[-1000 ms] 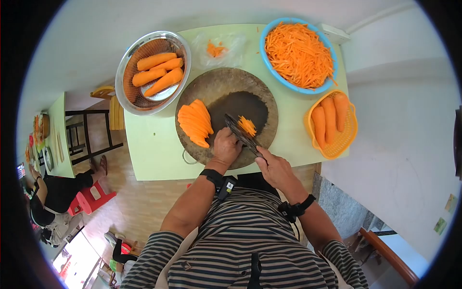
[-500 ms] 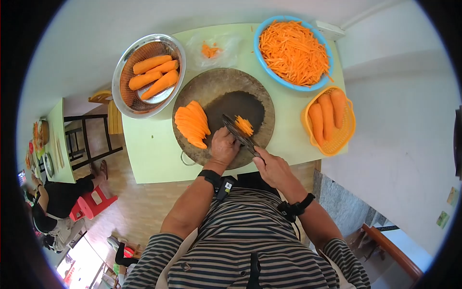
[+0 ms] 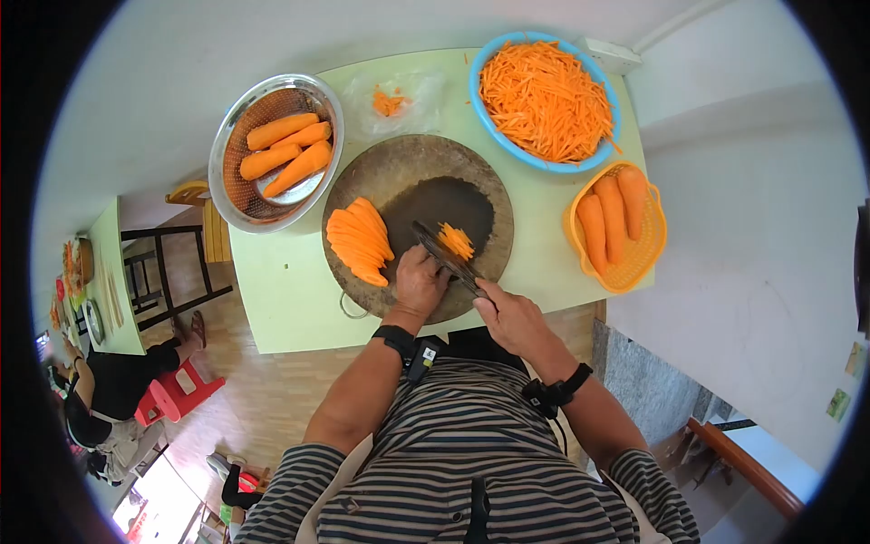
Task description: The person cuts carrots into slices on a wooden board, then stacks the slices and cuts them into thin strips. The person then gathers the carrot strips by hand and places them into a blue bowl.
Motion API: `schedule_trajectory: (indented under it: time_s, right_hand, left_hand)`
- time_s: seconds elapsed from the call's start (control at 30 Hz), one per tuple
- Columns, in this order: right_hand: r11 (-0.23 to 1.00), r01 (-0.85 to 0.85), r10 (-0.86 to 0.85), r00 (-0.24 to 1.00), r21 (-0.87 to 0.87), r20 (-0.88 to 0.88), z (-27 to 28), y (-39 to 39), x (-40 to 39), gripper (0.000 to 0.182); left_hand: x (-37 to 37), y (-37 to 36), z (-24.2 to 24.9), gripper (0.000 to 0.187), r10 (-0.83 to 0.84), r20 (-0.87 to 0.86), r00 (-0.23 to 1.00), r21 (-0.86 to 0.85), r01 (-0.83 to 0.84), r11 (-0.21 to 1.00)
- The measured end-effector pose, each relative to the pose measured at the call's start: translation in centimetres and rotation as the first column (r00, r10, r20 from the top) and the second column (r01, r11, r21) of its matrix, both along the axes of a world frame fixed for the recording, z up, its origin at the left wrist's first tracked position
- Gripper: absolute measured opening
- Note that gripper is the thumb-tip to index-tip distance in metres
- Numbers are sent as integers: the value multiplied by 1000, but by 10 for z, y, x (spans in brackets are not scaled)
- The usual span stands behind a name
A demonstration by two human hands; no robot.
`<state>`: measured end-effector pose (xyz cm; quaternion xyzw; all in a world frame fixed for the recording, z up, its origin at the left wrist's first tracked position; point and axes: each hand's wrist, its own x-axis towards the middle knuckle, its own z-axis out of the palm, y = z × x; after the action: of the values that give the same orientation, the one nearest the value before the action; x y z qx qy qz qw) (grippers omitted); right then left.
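My right hand [image 3: 515, 319] is wrapped round the handle of a dark-bladed kitchen knife [image 3: 439, 250], held over the round wooden chopping board [image 3: 362, 177]. Against the blade's left side my left hand [image 3: 421, 283] rests with curled fingers; whatever lies under them is hidden. Just right of the blade is a small heap of carrot shreds [image 3: 456, 240]. A fanned stack of carrot slices [image 3: 360, 240] lies on the board's left part, apart from both hands.
A metal colander [image 3: 220, 163] with several whole carrots stands at the back left, near a plastic bag [image 3: 421, 98] with carrot bits. At the right are a blue bowl [image 3: 478, 93] of shredded carrot and a yellow basket [image 3: 645, 258] with three carrots. A person [image 3: 113, 390] sits far left.
The view has shifted slightly. The knife and my left hand have moved a little to the left across the board, and the shred heap beside the blade looks slightly larger.
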<state>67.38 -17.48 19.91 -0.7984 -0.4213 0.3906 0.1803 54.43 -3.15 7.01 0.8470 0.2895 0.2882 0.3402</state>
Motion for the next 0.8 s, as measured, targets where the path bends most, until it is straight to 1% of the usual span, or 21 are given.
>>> schedule_trajectory:
  time_s: [0.07,0.13,0.23,0.33,0.47,0.57,0.63,0.8]
  right_hand:
    - [1000,13,-13,1000,17,-9,1,-3,0,40]
    - [997,2,0,1000,75,-29,6,-12,-2,41]
    - [1000,-2,2,1000,21,-15,5,-17,-1,42]
    - [1000,-18,18,1000,-18,19,0,-8,2,42]
    - [998,-10,10,1000,57,2,-4,-2,1,42]
    - [999,-10,9,1000,36,5,1,-7,0,42]
    - [1000,-3,3,1000,4,-18,3,-15,-1,42]
    - [1000,-8,8,1000,-24,-14,1,-5,1,41]
  left_hand:
    - [1,2,2,30,9,-5,1000,8,-9,1000]
    - [-1,0,2,29,13,2,1000,55,-13,998]
    - [0,0,4,29,4,-40,999,40,-3,999]
    - [-2,1,3,29,6,-42,999,59,-4,998]
    - [3,0,5,28,25,-6,1000,43,-25,999]
    - [1,0,1,29,57,-15,998,23,-56,998]
    - [2,1,9,28,37,25,999,61,-39,997]
    - [2,2,10,24,25,14,1000,49,-25,998]
